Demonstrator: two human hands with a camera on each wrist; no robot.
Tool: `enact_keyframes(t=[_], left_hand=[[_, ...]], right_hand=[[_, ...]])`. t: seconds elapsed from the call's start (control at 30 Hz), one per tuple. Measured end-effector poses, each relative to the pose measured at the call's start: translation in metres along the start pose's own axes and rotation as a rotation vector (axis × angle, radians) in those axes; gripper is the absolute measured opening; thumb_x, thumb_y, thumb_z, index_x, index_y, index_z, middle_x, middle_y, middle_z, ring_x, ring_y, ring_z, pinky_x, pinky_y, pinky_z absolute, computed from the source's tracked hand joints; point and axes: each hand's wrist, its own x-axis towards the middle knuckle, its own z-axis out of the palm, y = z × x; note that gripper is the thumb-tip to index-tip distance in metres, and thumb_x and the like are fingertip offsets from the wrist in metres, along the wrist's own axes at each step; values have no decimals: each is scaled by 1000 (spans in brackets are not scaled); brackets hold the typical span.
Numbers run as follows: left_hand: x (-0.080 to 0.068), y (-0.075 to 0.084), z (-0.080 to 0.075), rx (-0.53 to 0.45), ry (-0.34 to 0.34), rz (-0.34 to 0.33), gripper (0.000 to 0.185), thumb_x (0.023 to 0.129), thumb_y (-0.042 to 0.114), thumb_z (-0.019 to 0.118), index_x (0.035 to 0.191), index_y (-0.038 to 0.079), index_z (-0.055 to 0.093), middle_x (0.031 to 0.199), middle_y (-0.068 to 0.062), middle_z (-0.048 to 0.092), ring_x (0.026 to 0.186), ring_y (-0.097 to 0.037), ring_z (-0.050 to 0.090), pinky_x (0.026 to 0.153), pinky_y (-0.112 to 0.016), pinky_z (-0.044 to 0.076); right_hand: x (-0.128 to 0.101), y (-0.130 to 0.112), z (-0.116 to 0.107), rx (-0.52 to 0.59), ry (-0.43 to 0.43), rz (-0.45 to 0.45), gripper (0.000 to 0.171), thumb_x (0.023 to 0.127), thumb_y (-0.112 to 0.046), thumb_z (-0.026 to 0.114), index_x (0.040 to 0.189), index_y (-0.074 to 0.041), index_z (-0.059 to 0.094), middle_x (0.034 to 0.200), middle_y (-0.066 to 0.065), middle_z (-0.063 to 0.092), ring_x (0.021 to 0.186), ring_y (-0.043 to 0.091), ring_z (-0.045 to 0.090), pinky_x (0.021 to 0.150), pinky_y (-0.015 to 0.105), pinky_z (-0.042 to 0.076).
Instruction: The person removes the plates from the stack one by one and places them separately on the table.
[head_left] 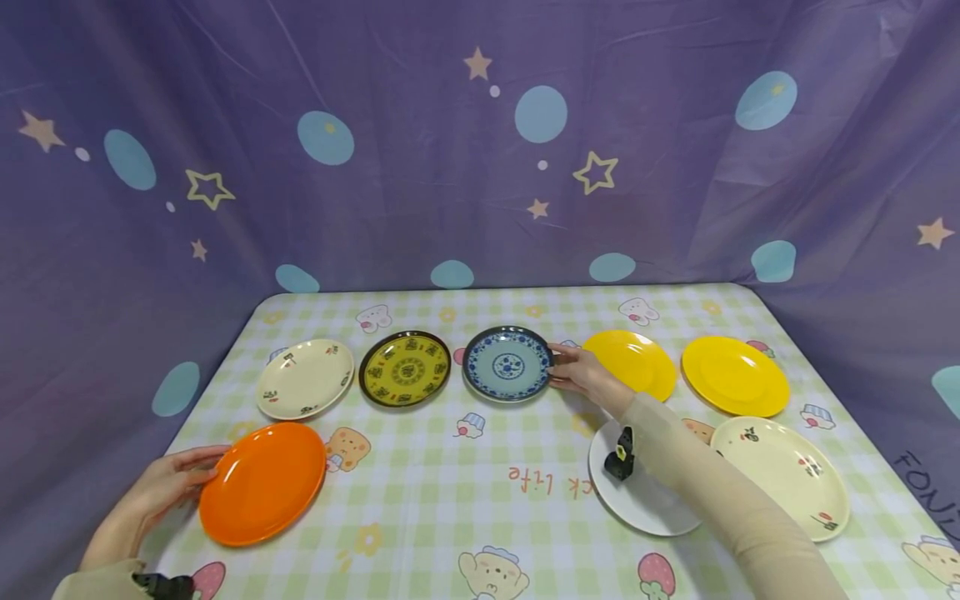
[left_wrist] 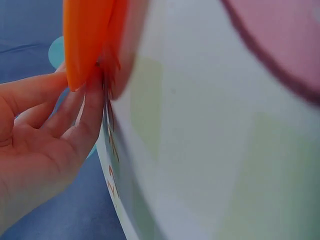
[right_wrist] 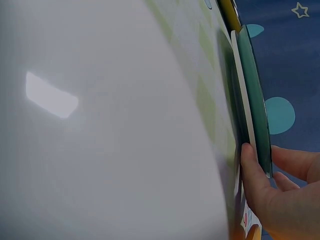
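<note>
Plates: eight; orange plate (head_left: 262, 482), blue plate (head_left: 507, 363) gripped.

You face a purple cloth backdrop (head_left: 420, 167) printed with pale blue ovals and cream stars, draped behind the far edge of the table (head_left: 480, 500) and down past its left and right edges. A green-and-white checked tablecloth (head_left: 420, 517) with cartoon animals and cupcakes covers the tabletop. Soft, even light falls across everything.

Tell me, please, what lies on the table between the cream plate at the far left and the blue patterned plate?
In the head view, a yellow-green plate with a dark rim sits between the cream plate and the blue patterned plate, whose edge the right hand grips.
</note>
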Motion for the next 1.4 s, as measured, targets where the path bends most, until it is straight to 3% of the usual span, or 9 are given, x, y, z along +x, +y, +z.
enact_keyframes(t=[0.17,0.27,0.4,0.53,0.63,0.77,1.0,1.27,1.4], left_hand=[[-1,1,2,2,7,63,49,83,26,61,122,-2,50,91,15,60,76,6,55,68,-18,51],[-1,5,5,36,49,94,64,83,32,60,130,-6,38,95,17,56,78,11,52,69,-15,49],[1,15,10,55,104,101,69,83,38,58,135,-1,32,97,24,50,80,15,48,72,-14,47],[1,26,15,77,149,132,69,83,42,56,135,3,34,99,27,50,83,17,45,87,-32,47],[22,9,12,22,170,225,64,83,42,57,134,8,38,101,24,55,85,15,49,87,-25,47],[48,-9,14,-94,160,327,59,80,40,61,130,13,45,103,22,55,89,10,53,71,-5,45],[64,19,42,-196,94,482,52,85,31,58,127,3,45,105,11,59,92,1,57,75,-11,48],[93,44,77,-218,50,559,41,85,25,58,121,5,52,102,3,62,91,-6,60,74,-15,50],[85,77,102,-223,0,567,40,84,23,61,119,5,55,103,-1,63,90,-7,60,74,-17,51]], right_hand=[[-1,0,1,-1,2,7,56,84,8,52,135,-11,38,130,20,38,81,20,56,79,33,52],[-2,-1,1,1,3,5,56,84,8,52,135,-11,38,130,20,39,81,19,56,78,32,52],[-2,0,0,8,0,1,56,84,8,51,135,-10,37,130,21,39,79,19,57,77,32,53],[-1,1,0,8,-1,-2,56,84,8,51,135,-11,38,129,21,39,80,19,57,78,32,52],[-1,1,0,3,-2,-8,56,84,8,51,135,-10,37,129,21,39,80,19,57,77,32,53],[-1,2,0,1,2,-8,56,84,9,51,135,-9,37,128,21,39,79,19,56,75,32,53],[-2,1,0,-2,5,-4,56,84,8,50,135,-10,37,129,21,38,80,19,56,78,33,52],[-3,0,1,4,10,0,56,84,8,51,135,-10,38,128,20,39,81,19,56,78,33,52],[-3,-2,1,1,9,8,56,84,8,51,135,-11,37,130,20,38,84,20,56,80,33,52]])
